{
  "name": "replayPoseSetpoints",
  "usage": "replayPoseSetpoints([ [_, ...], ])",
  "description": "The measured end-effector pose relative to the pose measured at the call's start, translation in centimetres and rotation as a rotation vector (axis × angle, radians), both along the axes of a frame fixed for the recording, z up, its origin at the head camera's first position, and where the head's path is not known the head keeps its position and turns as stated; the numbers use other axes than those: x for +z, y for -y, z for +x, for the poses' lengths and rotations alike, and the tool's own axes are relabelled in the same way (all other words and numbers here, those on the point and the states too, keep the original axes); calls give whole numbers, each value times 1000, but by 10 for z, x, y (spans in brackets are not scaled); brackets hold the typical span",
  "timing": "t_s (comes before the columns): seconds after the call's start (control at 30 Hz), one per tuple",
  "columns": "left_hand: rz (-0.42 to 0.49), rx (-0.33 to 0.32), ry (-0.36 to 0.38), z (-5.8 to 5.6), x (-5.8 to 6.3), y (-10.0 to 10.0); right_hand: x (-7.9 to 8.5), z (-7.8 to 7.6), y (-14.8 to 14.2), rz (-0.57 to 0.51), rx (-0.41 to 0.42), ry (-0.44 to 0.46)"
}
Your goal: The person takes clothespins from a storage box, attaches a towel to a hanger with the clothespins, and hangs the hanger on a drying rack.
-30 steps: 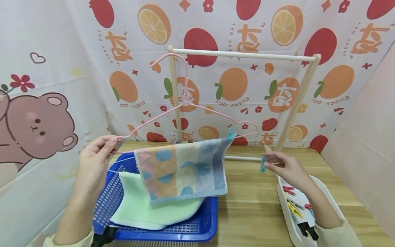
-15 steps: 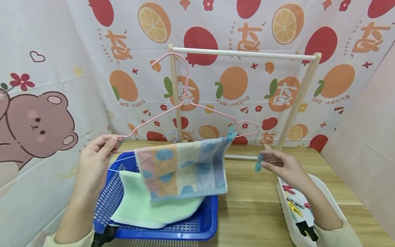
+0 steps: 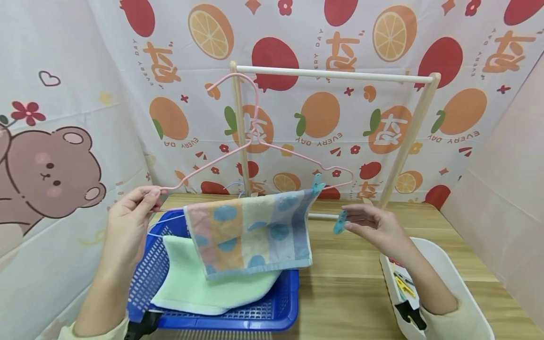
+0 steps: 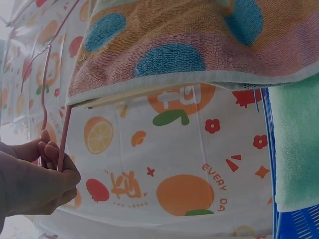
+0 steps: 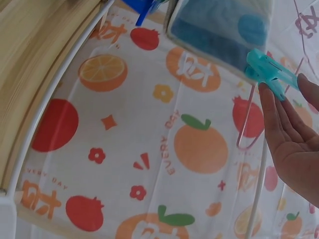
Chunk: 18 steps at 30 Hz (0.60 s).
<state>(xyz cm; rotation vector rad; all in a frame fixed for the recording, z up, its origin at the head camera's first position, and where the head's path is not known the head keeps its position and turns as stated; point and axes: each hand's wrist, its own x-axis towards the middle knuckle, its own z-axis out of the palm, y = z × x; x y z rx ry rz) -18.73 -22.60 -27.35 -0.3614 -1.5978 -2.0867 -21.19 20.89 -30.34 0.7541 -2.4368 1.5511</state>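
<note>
My left hand (image 3: 135,215) grips the left end of a pink clothes hanger (image 3: 216,164), lifted in front of the rack. Over the hanger's lower bar hangs a small striped towel (image 3: 250,233) with blue dots. A teal clothespin (image 3: 318,183) pins its right corner to the bar. My right hand (image 3: 384,231) pinches a second teal clothespin (image 3: 340,222) between thumb and fingers, a short way right of the towel. In the right wrist view this clothespin (image 5: 269,72) overlaps the towel's edge, but the head view shows them apart.
Below the hanger, a blue basket (image 3: 289,302) holds a light green towel (image 3: 212,278) and a blue hanger (image 3: 167,219). A wooden rack with a white rail (image 3: 335,73) stands behind. At right, a white tray (image 3: 463,283) holds several coloured clothespins (image 3: 403,285).
My right hand has moved left with the teal clothespin, toward the towel, and the clothespin has tilted. The left hand, hanger and striped towel have stayed nearly still.
</note>
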Motion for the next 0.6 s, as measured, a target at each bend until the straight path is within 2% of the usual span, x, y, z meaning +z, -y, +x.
replayPoseSetpoints([
  [0.33, 20, -17, -13, -1, -1, -1, 6, 1, 22, -49, 86, -104],
  [0.47, 5, -1, 6, -1, -1, -1, 9, 1, 30, -50, 125, -151],
  [0.6, -14, 17, 27, 0, 0, -1, 11, 0, 37, -35, 140, -157],
])
